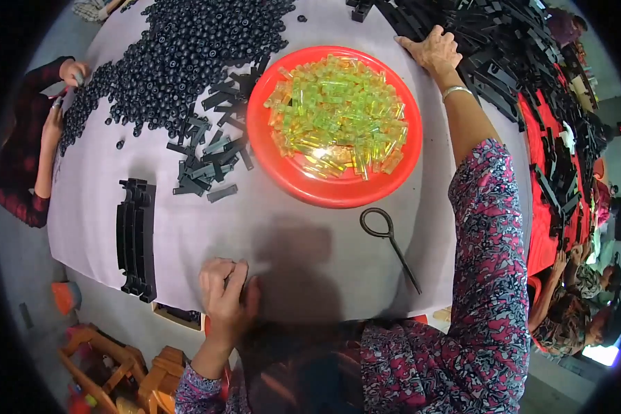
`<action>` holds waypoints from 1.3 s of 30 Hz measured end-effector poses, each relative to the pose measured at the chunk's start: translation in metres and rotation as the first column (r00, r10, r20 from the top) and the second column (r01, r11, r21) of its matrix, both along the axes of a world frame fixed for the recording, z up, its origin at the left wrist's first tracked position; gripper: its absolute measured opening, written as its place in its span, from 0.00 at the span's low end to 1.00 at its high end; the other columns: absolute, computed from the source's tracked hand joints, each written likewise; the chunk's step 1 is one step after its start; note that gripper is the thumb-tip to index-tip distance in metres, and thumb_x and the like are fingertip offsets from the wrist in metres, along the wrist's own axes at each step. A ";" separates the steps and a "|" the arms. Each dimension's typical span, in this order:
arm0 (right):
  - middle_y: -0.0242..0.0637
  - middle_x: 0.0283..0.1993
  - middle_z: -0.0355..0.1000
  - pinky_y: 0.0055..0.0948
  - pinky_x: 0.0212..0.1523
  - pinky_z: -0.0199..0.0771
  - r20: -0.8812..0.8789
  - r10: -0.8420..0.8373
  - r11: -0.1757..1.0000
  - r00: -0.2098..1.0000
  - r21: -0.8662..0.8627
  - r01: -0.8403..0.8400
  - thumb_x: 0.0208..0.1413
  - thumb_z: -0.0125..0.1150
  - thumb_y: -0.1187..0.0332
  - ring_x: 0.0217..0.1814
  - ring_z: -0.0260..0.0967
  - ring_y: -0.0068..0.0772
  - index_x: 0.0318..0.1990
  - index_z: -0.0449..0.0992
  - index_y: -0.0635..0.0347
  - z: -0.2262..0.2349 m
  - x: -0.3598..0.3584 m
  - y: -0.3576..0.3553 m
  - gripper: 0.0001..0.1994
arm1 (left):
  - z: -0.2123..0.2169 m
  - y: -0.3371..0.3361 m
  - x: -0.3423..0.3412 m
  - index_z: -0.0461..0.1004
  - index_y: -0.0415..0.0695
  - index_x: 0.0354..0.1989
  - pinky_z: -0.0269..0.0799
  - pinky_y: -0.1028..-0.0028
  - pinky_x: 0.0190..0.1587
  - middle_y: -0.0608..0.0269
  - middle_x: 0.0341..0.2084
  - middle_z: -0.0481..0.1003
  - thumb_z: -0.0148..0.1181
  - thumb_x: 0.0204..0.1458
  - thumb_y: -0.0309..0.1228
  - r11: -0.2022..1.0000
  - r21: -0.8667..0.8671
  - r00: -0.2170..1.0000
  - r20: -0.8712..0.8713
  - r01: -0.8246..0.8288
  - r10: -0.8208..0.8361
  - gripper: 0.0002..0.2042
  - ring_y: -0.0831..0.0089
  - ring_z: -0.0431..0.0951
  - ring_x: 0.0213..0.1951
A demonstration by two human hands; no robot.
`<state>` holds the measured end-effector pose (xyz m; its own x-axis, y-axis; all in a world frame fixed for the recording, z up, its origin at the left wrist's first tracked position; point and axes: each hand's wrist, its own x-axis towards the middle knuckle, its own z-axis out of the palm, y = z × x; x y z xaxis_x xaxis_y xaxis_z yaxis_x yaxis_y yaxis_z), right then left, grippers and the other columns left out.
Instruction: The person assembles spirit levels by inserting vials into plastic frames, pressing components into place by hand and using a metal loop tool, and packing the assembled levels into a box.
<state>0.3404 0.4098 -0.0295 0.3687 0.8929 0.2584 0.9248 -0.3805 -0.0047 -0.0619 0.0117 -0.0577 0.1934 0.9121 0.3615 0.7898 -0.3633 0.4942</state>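
Observation:
My right hand [435, 52] reaches to the far right, at the edge of a large heap of long black plastic parts [490, 69]. Its thumb stands apart from the fingers, and I see nothing held. Near the front edge of the table my left hand [226, 293] rests with curled fingers and nothing visible in them. Between the hands lies a round red tray [338, 194] piled with clear yellow-green plastic pieces [338, 110]. A dark metal rod with a looped end [393, 241] lies in front of the tray.
A black slotted plastic frame [135, 238] stands near the front left edge. Small black round parts [200, 55] spread over the far left, beside short dark strips [210, 159]. One person [34, 145] works at left; others are at right beside a red-covered table [538, 241].

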 end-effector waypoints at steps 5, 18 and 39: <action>0.52 0.63 0.64 0.47 0.60 0.71 -0.007 0.059 0.998 0.998 0.005 -0.059 0.41 0.63 0.27 0.65 0.66 0.57 0.65 0.62 0.60 0.000 0.002 -0.005 0.52 | 0.001 0.000 -0.002 0.76 0.36 0.43 0.68 0.55 0.48 0.53 0.38 0.69 0.67 0.40 0.20 1.000 -0.001 1.000 0.015 -0.001 0.001 0.18 0.51 0.72 0.44; 0.53 0.64 0.60 0.48 0.62 0.66 -0.133 -0.022 0.998 0.991 -0.053 0.015 0.43 0.67 0.36 0.63 0.66 0.57 0.66 0.57 0.63 0.019 0.025 -0.181 0.50 | 0.001 0.000 0.006 0.75 0.35 0.43 0.67 0.60 0.46 0.51 0.37 0.70 0.65 0.42 0.19 0.995 0.100 0.999 0.039 0.004 -0.008 0.16 0.52 0.71 0.42; 0.44 0.38 0.75 0.37 0.43 0.75 -0.516 0.195 0.874 0.834 0.477 0.091 0.56 0.65 0.56 0.41 0.75 0.40 0.54 0.73 0.63 0.008 0.056 -0.339 0.24 | -0.011 -0.002 0.006 0.77 0.39 0.43 0.67 0.59 0.48 0.55 0.37 0.72 0.64 0.45 0.27 0.984 0.176 1.000 -0.001 -0.022 0.023 0.15 0.54 0.71 0.43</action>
